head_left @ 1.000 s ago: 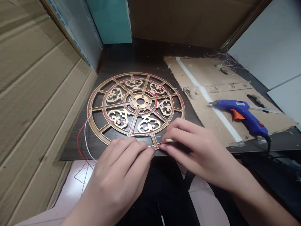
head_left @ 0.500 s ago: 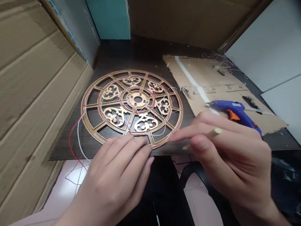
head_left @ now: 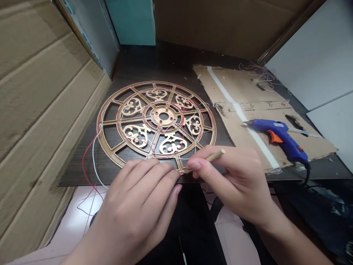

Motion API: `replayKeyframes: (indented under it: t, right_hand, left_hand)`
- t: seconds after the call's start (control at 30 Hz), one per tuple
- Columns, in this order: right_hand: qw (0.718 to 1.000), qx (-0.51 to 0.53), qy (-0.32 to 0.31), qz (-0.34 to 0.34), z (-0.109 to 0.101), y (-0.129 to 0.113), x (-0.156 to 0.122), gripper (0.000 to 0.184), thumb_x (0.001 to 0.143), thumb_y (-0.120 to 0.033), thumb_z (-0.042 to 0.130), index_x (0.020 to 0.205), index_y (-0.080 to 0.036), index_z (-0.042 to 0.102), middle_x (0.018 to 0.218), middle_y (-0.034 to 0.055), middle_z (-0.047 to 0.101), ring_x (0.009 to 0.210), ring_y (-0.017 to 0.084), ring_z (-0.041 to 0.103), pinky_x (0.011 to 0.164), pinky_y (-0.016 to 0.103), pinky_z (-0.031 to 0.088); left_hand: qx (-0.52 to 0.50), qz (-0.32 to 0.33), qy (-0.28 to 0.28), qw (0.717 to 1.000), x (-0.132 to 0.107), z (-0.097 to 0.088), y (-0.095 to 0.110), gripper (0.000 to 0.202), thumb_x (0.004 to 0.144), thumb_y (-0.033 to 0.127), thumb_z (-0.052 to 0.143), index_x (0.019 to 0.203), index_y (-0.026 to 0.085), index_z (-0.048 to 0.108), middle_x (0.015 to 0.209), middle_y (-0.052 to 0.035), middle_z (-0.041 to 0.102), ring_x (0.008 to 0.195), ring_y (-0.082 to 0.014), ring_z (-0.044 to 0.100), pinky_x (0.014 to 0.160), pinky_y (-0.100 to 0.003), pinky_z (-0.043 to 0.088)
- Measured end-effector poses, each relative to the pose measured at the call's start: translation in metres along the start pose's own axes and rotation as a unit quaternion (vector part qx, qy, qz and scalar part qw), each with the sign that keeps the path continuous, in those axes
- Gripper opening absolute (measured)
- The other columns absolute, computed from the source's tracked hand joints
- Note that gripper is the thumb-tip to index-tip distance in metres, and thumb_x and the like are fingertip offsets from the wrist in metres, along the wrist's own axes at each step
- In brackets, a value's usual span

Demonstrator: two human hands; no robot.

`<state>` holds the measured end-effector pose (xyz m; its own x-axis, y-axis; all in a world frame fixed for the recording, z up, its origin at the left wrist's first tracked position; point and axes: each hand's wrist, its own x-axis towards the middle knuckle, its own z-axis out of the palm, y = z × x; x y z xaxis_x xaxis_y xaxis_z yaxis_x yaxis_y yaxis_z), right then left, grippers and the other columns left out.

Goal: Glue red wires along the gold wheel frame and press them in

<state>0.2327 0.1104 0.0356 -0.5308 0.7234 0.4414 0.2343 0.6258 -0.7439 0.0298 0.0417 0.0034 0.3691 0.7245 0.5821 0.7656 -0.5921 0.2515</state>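
Note:
A round, gold-brown ornamental frame like a spoked wheel lies on the dark table, with scrolled inserts and thin red and white wires along its rings. My left hand is curled over its near rim, fingers together and thumb at the table's edge; the fingertips are partly hidden. Pinched between thumb and fingers of my right hand is a thin wooden stick. The lower tip of the stick meets the near rim, just right of my left fingertips.
On a cardboard sheet to the right lies a blue glue gun with an orange trigger. Tangled wires sit at its back. Red and white leads hang over the table's front left edge. Cardboard walls and a teal box stand around.
My right hand has moved left and brought the stick's tip down to the near rim. The glue gun is now fully uncovered. My left hand stays in place.

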Motion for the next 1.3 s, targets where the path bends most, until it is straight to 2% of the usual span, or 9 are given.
replayKeyframes:
  t: [0.23,0.37,0.53,0.67,0.83,0.97,1.3]
  right_hand:
    - [0.999,-0.026,0.012,0.017,0.002,0.001,0.001,0.025,0.104,-0.023,0.074,0.081,-0.014,0.073,0.076,-0.0031,0.074,0.067,0.007,0.068,0.063,0.019,0.05]
    - [0.999,-0.028,0.007,0.021,0.002,0.001,0.003,0.026,0.103,-0.022,0.075,0.078,-0.014,0.073,0.076,-0.0017,0.074,0.066,0.009,0.069,0.06,0.021,0.05]
    - [0.999,-0.026,-0.03,0.011,-0.004,0.006,0.01,0.03,0.101,-0.025,0.079,0.073,-0.015,0.073,0.077,0.0004,0.077,0.066,0.012,0.071,0.059,0.023,0.051]
    - [0.997,0.011,-0.065,-0.048,-0.006,0.014,0.016,0.026,0.096,-0.018,0.083,0.073,-0.012,0.073,0.075,0.0026,0.076,0.066,0.013,0.072,0.059,0.024,0.052]
    - [0.991,0.072,-0.086,-0.071,-0.004,0.022,0.02,0.018,0.092,-0.011,0.085,0.078,-0.006,0.075,0.074,0.0043,0.075,0.066,0.011,0.07,0.062,0.022,0.052]
    - [0.99,0.069,-0.082,-0.087,-0.001,0.024,0.021,0.02,0.093,-0.01,0.084,0.076,-0.006,0.074,0.072,0.0046,0.074,0.064,0.011,0.069,0.06,0.022,0.051]
    - [0.993,0.081,-0.071,-0.051,0.001,0.023,0.021,0.022,0.092,-0.011,0.085,0.073,-0.006,0.076,0.077,0.0074,0.078,0.073,0.014,0.076,0.065,0.021,0.056]
  left_hand:
    - [-0.004,0.007,0.018,1.0,0.0,0.002,-0.001,0.025,0.094,0.01,0.069,0.119,0.008,0.068,0.118,-0.0073,0.071,0.107,-0.0213,0.061,0.093,-0.04,0.047]
    - [-0.012,0.008,0.013,1.0,-0.001,0.002,-0.003,0.025,0.094,0.008,0.07,0.119,0.01,0.069,0.118,-0.0059,0.072,0.108,-0.0196,0.062,0.093,-0.039,0.047]
    - [-0.045,-0.002,0.013,0.999,-0.003,0.003,-0.004,0.027,0.094,0.005,0.07,0.119,0.014,0.071,0.118,-0.0024,0.072,0.108,-0.0153,0.061,0.098,-0.036,0.047]
    - [-0.061,0.004,0.03,0.998,-0.005,0.006,-0.006,0.029,0.091,-0.001,0.07,0.117,0.011,0.07,0.114,-0.0035,0.072,0.108,-0.0148,0.06,0.098,-0.035,0.048]
    - [-0.068,0.003,0.027,0.997,-0.007,0.008,-0.008,0.03,0.088,-0.006,0.069,0.114,0.01,0.07,0.114,-0.0045,0.072,0.108,-0.0143,0.059,0.099,-0.034,0.048]
    - [-0.071,0.01,0.029,0.997,-0.007,0.008,-0.008,0.032,0.087,-0.008,0.069,0.114,0.01,0.071,0.112,-0.0047,0.072,0.106,-0.0144,0.061,0.096,-0.035,0.047]
    - [-0.079,0.009,0.05,0.996,-0.002,0.01,-0.007,0.032,0.087,-0.008,0.069,0.113,0.011,0.073,0.111,-0.0042,0.074,0.103,-0.0134,0.063,0.092,-0.035,0.049]
